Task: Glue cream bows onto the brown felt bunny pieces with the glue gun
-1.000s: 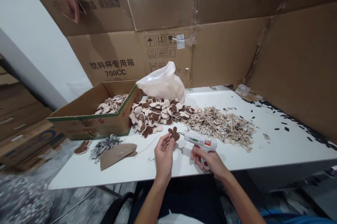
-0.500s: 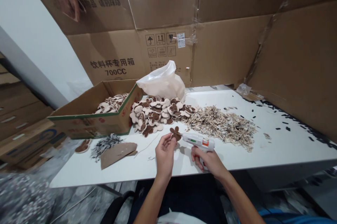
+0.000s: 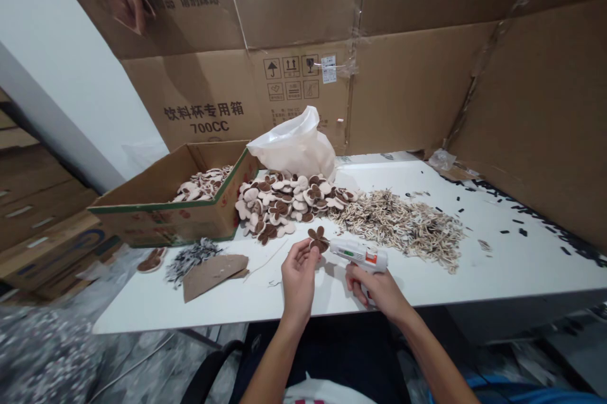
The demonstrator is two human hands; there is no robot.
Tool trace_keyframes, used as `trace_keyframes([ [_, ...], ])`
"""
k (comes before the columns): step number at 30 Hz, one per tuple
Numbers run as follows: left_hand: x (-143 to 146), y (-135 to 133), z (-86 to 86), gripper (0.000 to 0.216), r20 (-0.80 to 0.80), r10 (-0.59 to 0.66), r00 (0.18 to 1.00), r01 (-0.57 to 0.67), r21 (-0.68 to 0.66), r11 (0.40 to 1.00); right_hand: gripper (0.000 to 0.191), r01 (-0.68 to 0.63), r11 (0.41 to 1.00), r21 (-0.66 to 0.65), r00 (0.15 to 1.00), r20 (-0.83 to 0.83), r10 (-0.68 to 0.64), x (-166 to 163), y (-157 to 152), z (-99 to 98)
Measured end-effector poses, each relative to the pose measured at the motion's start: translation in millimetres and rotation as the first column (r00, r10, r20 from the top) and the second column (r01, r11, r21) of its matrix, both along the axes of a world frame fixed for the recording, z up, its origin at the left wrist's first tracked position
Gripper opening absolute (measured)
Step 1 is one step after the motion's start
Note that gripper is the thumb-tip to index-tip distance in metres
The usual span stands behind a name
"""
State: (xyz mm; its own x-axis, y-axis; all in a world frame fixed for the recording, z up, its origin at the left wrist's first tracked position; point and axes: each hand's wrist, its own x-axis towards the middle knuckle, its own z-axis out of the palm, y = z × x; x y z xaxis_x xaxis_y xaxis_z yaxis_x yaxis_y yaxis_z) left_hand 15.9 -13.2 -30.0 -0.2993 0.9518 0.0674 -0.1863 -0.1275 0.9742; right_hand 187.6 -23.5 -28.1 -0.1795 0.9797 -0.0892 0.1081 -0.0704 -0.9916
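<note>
Glue gun (image 3: pixel 355 253), one; hands (image 3: pixel 298 277), two

The white top (image 3: pixel 327 390) is showing small dark-pink marks (image 3: pixel 319 401), and the trousers (image 3: pixel 332 350) are looking very dark, nearly navy. The left hand (image 3: pixel 300 272) and the right hand (image 3: pixel 377 290) are appearing bare, and both forearms (image 3: pixel 277 353) are looking equally uncovered.

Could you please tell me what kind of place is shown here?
Probably a workshop for hand assembly: a heap of brown and cream pieces lies on a white table, an open cardboard box holds similar pieces, and the right hand grips what looks like a glue gun.
</note>
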Motion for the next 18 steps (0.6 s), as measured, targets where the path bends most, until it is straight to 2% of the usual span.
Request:
trace_keyframes([
  [18, -0.4, -1.0, 0.1, 0.039, -0.006, 0.003, 1.000, -0.003, 0.006, 1.000, 0.043, 0.004, 1.000, 0.003, 1.000, -0.005, -0.004, 0.0, 0.7, -1.8],
])
